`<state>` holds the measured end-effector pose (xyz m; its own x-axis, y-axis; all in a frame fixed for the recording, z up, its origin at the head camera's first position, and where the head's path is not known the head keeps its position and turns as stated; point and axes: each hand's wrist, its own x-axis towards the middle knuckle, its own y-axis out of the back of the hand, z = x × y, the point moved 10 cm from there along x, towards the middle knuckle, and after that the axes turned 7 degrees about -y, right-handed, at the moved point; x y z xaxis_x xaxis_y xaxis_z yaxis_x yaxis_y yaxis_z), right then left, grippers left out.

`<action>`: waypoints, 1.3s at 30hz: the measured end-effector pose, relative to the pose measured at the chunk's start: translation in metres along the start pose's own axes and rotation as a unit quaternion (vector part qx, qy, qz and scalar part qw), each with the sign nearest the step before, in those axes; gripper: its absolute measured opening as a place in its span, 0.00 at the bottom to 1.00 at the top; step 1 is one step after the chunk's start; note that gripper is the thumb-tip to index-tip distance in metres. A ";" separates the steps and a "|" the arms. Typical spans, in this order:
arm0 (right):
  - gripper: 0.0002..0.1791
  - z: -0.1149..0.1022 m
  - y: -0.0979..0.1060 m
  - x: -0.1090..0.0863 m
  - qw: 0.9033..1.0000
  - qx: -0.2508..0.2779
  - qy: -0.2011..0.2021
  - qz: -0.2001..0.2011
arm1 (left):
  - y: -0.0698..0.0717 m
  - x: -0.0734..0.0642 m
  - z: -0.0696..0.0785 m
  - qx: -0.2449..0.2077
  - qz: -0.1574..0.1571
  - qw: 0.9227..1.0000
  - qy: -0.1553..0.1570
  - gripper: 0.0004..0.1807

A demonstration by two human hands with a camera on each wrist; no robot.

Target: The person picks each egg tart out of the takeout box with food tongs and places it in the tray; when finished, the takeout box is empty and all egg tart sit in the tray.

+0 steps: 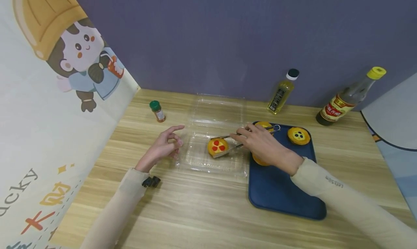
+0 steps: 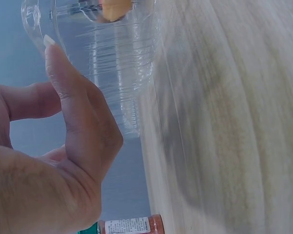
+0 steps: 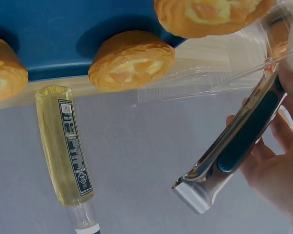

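Note:
My right hand (image 1: 262,142) grips metal tongs (image 3: 249,124) with dark green handle inserts, from above the left edge of a blue tray (image 1: 280,196). Between the tong tips is a tart (image 1: 218,147) with red pieces on top, inside the base of a clear plastic container (image 1: 193,156). The container's lid (image 1: 218,109) is folded back toward the wall. Just left of the container hovers my left hand (image 1: 164,144), fingers loosely bent and holding nothing. In the left wrist view its fingertip overlaps the container's rim.
On the tray sit a tart with dark berries (image 1: 298,135) and two other tarts (image 3: 132,63), partly behind my right hand. A green-capped spice jar (image 1: 158,111) stands at the back left. An oil bottle (image 1: 281,93) and a yellow-capped sauce bottle (image 1: 345,98) stand at the back right.

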<state>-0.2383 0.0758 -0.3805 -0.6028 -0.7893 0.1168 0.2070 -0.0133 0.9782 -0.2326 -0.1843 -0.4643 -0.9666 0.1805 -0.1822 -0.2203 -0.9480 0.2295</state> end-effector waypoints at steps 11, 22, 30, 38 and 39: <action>0.28 0.002 -0.001 -0.008 0.999 0.022 -0.010 0.021 | -0.001 -0.001 0.002 -0.001 0.000 1.000 0.000 0.38; 0.30 0.009 0.013 -0.021 0.996 0.048 -0.037 0.061 | 0.000 0.000 0.002 -0.004 -0.001 1.000 -0.006 0.38; 0.37 0.025 0.034 -0.052 0.992 0.056 -0.073 0.088 | -0.003 0.001 0.000 -0.025 -0.004 1.000 0.001 0.39; 0.37 0.050 0.056 -0.090 0.985 0.046 -0.110 0.121 | 0.001 0.003 0.000 -0.029 -0.005 1.000 -0.004 0.39; 0.37 0.054 0.059 -0.096 0.985 0.042 -0.117 0.122 | 0.001 0.003 0.001 -0.027 -0.005 1.000 -0.005 0.39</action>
<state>-0.2102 0.1838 -0.3251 -0.7062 -0.5995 0.3767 0.3084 0.2184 0.9258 -0.2359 -0.1840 -0.4639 -0.9659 0.1921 -0.1737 -0.2222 -0.9591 0.1752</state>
